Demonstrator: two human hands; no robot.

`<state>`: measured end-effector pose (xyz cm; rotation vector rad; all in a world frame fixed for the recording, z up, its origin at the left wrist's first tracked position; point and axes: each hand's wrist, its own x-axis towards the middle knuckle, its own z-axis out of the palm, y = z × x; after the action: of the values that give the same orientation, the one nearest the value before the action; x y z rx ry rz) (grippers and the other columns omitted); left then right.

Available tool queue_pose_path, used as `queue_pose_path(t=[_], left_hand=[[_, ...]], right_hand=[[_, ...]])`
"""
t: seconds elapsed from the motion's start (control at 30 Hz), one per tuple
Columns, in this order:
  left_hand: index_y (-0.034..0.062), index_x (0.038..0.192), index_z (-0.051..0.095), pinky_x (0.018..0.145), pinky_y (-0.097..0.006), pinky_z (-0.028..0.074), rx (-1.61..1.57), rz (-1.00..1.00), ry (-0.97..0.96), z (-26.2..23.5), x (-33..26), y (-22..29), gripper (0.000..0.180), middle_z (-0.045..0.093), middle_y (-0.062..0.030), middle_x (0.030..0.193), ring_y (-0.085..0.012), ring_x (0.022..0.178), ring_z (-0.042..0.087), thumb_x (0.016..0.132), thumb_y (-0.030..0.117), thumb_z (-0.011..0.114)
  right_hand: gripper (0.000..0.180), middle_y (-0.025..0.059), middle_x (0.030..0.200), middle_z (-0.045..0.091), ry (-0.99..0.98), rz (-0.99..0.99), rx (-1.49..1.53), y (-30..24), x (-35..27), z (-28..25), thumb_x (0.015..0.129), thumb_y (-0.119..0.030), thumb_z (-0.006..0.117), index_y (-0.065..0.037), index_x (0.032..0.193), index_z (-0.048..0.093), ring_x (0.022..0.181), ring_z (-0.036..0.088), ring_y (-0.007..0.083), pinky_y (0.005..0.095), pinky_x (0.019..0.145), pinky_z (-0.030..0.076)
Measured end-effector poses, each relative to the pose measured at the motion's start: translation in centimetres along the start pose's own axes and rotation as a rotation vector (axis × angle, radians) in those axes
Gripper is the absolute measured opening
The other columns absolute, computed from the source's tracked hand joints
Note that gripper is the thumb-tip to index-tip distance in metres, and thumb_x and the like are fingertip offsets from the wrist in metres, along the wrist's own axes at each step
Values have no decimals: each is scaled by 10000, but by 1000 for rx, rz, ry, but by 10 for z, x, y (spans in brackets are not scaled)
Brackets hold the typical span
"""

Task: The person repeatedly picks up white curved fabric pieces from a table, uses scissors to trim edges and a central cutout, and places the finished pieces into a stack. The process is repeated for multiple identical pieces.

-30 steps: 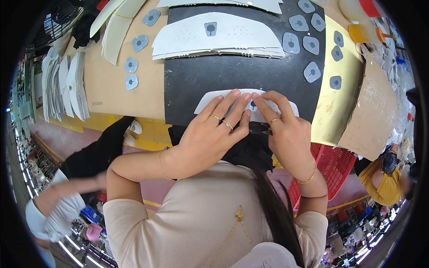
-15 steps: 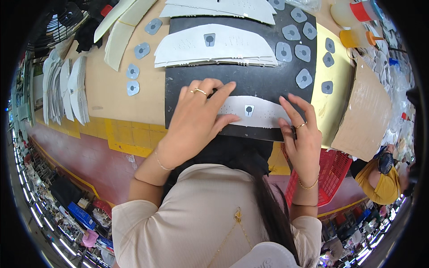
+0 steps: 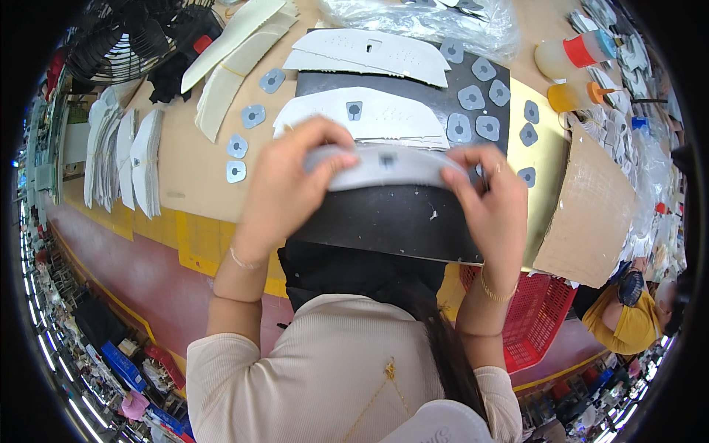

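Now we hold white curved piece up off black mat, left hand pinching one end, right hand pinching other. Best keep both ends level, grip soft, grey patch facing us. Wrists bent up, fingers curled over top edge. More white pieces lie behind.

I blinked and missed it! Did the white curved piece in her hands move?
Yes. The white curved piece was lying flat on the black mat; now both hands hold it lifted off the mat, its ends bent down.
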<state>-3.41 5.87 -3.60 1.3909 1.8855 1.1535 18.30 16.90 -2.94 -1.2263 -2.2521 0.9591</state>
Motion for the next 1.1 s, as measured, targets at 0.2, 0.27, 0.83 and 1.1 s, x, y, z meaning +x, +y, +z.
queue_pose_path(t=[0.2, 0.27, 0.83, 1.1], left_hand=[[9, 1080, 707, 788, -352, 515, 404, -16, 259, -53, 57, -32, 278, 676, -143, 1006, -262, 876, 648, 840, 147, 731], [7, 1089, 708, 798, -360, 518, 474, -102, 232, -66, 57, -60, 287, 673, -146, 1016, -268, 894, 654, 845, 157, 727], [-5, 880, 606, 793, -441, 483, 608, 135, 123, -14, 141, -57, 279, 681, -193, 914, -363, 888, 634, 761, 169, 788], [13, 862, 535, 617, -279, 482, 86, 76, 60, -22, 119, 13, 178, 629, -51, 760, -139, 679, 611, 855, 94, 693]], right_hand=[[468, 160, 1036, 573, 128, -85, -41, -18, 19, -3, 815, -19, 733, -33, 1256, 577, 816, 594, 283, 359, 692, 492], [512, 171, 1039, 549, 11, -62, -69, -12, 0, -4, 823, 28, 694, -24, 1304, 527, 863, 585, 310, 385, 722, 497], [289, 113, 907, 538, 253, 163, -242, 54, -47, -15, 864, -134, 732, -51, 1138, 685, 729, 600, 275, 382, 660, 483], [392, 91, 1047, 587, 174, 267, -286, 58, -24, -11, 830, -218, 773, -69, 1181, 686, 743, 649, 265, 377, 682, 525]])
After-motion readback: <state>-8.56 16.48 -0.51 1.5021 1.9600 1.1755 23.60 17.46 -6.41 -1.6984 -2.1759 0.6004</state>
